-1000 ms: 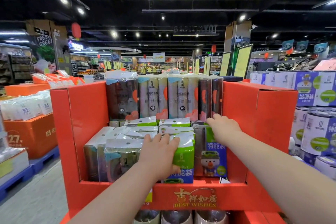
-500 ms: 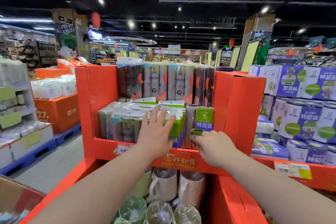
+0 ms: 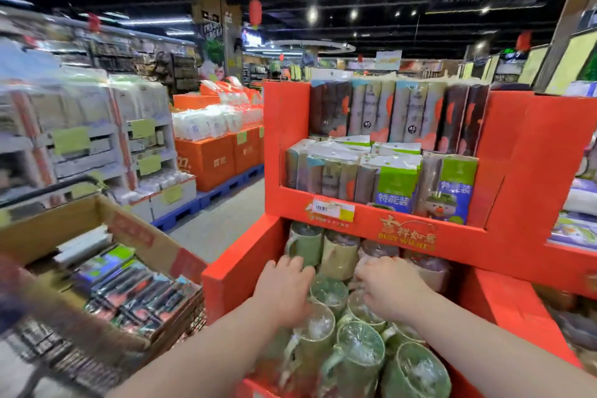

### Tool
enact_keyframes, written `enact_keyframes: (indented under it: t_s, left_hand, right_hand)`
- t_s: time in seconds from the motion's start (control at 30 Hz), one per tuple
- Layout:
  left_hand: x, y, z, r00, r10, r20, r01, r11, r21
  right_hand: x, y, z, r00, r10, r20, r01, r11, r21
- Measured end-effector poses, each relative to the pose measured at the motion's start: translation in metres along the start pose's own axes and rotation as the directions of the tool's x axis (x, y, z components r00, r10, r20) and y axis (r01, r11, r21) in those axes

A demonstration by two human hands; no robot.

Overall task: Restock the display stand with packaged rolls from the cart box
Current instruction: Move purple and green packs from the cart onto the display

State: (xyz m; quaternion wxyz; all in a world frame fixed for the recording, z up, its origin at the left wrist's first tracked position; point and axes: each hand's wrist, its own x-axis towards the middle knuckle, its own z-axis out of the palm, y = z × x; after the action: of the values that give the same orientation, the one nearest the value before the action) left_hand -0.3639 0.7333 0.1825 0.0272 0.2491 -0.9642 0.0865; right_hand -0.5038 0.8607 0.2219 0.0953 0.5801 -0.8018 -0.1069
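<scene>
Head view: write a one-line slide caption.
Left hand and right hand reach among wrapped mugs below packaged rolls on the red stand.

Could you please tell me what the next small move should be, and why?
Probably move the left hand to the brown cardboard box for a dark packaged roll: both it and the right hand rest among the plastic-wrapped green mugs on the red display stand's lower tier, apparently holding no pack.

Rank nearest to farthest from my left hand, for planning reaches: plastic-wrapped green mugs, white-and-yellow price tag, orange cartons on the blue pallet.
1. Plastic-wrapped green mugs, at the left hand.
2. White-and-yellow price tag, on the red shelf lip above.
3. Orange cartons, far back left.
</scene>
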Motion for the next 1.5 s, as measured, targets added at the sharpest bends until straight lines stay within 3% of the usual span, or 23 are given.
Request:
enact_keyframes:
  t_s: [0.2, 0.5, 0.77, 0.97, 1.2, 1.5]
  left_hand:
    - [-0.095, -0.100, 0.019, 0.987, -0.133, -0.086, 0.129, 0.990, -0.054]
    - [-0.278, -0.256, 0.085, 0.884, -0.435, 0.170, 0.447, 0.894, -0.042]
    - [-0.379, -0.325, 0.133, 0.744, -0.557, 0.368, 0.604, 0.797, -0.015]
    - [-0.382, -0.365, 0.154, 0.714, -0.563, 0.416, 0.634, 0.772, -0.044]
    - [-0.324, -0.438, 0.167, 0.720, -0.561, 0.408, 0.625, 0.780, -0.031]
    - [-0.207, -0.514, 0.196, 0.771, -0.458, 0.443, 0.520, 0.854, -0.022]
  right_hand:
    - [0.033, -0.124, -0.032, 0.986, -0.149, -0.081, 0.152, 0.988, 0.033]
    - [0.084, -0.324, -0.055, 0.946, -0.299, -0.122, 0.315, 0.939, 0.139]
    - [0.105, -0.439, -0.026, 0.919, -0.393, 0.023, 0.380, 0.901, 0.212]
    - [0.125, -0.482, 0.024, 0.880, -0.436, 0.190, 0.381, 0.885, 0.267]
    - [0.179, -0.500, 0.074, 0.819, -0.438, 0.370, 0.327, 0.887, 0.325]
    - [0.282, -0.489, 0.094, 0.824, -0.358, 0.438, 0.190, 0.904, 0.382]
